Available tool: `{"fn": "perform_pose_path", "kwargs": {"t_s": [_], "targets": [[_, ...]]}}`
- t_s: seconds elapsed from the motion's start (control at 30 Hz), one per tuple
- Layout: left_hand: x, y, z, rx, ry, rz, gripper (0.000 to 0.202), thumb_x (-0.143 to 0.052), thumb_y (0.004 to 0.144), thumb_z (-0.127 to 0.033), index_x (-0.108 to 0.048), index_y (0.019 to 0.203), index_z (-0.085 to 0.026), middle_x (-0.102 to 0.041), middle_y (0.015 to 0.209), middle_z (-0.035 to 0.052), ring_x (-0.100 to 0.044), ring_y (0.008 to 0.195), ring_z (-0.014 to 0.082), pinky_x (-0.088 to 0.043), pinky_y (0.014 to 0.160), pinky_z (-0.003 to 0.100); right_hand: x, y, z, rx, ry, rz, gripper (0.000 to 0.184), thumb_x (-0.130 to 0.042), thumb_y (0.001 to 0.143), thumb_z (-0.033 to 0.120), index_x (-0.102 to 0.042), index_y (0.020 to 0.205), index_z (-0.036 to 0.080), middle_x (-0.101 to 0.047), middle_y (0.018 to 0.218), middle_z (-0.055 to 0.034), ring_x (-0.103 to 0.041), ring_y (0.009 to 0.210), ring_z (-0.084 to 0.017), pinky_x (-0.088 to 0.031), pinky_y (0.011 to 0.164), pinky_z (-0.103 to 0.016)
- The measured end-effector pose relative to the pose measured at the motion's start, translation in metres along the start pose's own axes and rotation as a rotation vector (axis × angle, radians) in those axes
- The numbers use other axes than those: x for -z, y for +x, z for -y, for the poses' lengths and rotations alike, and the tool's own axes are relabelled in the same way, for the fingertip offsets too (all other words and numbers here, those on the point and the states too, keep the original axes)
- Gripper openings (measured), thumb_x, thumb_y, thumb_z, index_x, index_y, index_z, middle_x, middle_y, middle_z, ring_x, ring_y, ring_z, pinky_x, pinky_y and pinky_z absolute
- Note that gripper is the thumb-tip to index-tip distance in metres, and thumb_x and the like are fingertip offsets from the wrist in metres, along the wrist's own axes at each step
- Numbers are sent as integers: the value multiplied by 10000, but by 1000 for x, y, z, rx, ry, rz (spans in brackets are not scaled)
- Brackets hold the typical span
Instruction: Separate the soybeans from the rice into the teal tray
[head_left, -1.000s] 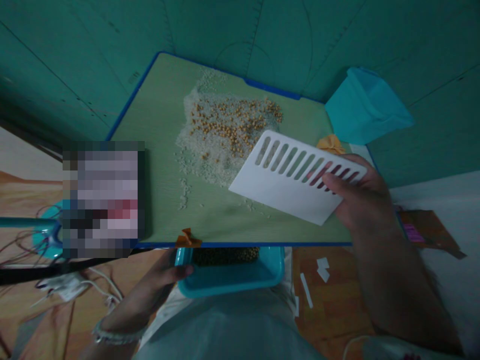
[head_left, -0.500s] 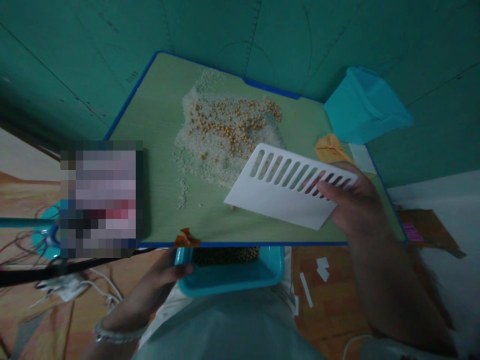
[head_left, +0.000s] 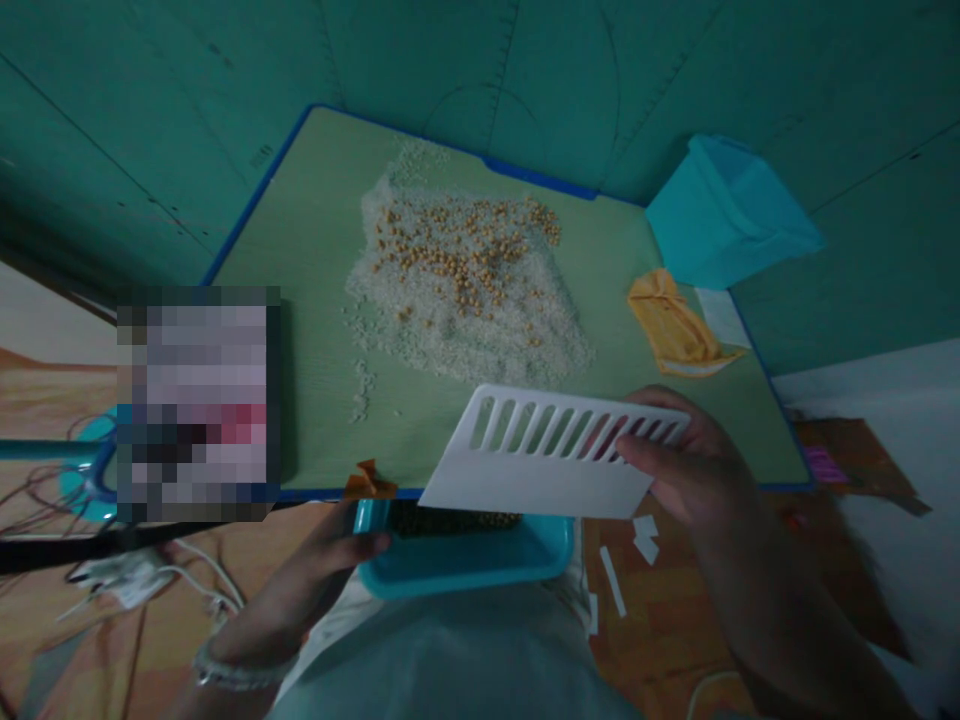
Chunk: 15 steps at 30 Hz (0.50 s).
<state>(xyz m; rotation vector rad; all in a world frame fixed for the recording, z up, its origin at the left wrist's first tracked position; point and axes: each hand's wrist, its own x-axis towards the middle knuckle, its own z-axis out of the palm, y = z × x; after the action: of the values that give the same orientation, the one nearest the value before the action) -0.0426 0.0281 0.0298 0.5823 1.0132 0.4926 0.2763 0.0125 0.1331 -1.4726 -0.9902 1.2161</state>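
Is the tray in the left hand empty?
Not empty: dark grains show inside the tray. Cannot tell how full: far side hidden.

yel. cloth/pkt, R | wht. scraps, flr | pwr strip, flr L

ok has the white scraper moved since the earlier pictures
Yes, the white scraper has moved down the view, away from the rice, and now overlaps the near edge of the table.

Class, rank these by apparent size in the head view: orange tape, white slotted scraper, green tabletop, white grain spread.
1. Green tabletop
2. White grain spread
3. White slotted scraper, perhaps enlarged by nearness
4. Orange tape
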Motion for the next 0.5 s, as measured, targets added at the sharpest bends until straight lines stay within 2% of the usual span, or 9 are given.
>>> {"fn": "perform_pose_path", "kwargs": {"t_s": [0.17, 0.33, 0.4, 0.5], "targets": [[4, 5, 6, -3, -53, 4, 186, -758, 614, -249, -745, 791, -305, -801, 996, -41, -522, 1252, 324, -423, 1006, 382, 3, 16, 15, 177, 58, -167, 280, -852, 571, 273, -661, 775, 255, -692, 652, 48, -655, 560, -143, -530, 517, -255], [8, 3, 8, -15, -89, 46, 273, -773, 616, -302, -752, 884, -349, -812, 828, -54, -544, 1232, 333, -404, 1037, 428, 22, 46, 27, 368, 107, -364, 348, -843, 539, 228, -663, 835, 188, -727, 768, -11, -672, 638, -168, -561, 599, -316], [12, 4, 11, -9, -100, 59, 276, -762, 642, -309, -748, 913, -358, -814, 847, -56, -554, 1224, 330, -380, 1057, 432, 32, 56, 26, 384, 150, -433, 337, -816, 533, 185, -672, 837, 163, -735, 819, -36, -684, 733, -189, -568, 680, -337], [16, 8, 17, -3, -107, 91, 275, -762, 637, -301, -751, 906, -355, -815, 879, -52, -556, 1222, 336, -377, 1059, 449, 45, 62, 21, 347, 152, -513, 248, -763, 592, 178, -681, 824, 212, -737, 873, -20, -680, 834, -195, -558, 778, -346]]}}
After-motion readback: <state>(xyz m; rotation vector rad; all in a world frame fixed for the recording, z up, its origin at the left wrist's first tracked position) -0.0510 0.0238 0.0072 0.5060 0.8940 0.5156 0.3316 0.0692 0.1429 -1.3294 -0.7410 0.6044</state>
